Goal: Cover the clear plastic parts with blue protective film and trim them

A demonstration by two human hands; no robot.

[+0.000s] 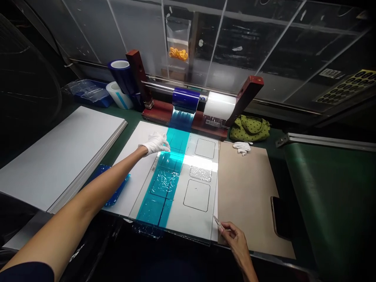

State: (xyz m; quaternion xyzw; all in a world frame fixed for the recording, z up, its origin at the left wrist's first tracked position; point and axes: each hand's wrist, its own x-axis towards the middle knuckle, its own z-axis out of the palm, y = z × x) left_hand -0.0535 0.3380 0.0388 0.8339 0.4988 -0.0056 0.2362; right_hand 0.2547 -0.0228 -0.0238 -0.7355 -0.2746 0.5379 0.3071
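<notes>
My left hand (154, 143), in a white glove, presses a wad of white cloth against the left edge of a blue film strip (164, 180). That strip runs from a blue roll (185, 99) on a red holder down over a white panel (192, 211) with rounded square outlines. Near the panel's lower right corner, my bare right hand (236, 239) pinches a thin metal tool, perhaps tweezers (219, 224).
A clear film roll (219, 105) sits beside the blue one. Also here: a stack of white sheets (61, 156) at left, a brown board (249, 192) at right with a phone (281, 217) on it, a green pouch (249, 128), a spare glove (242, 147), and tape rolls (121, 84) behind.
</notes>
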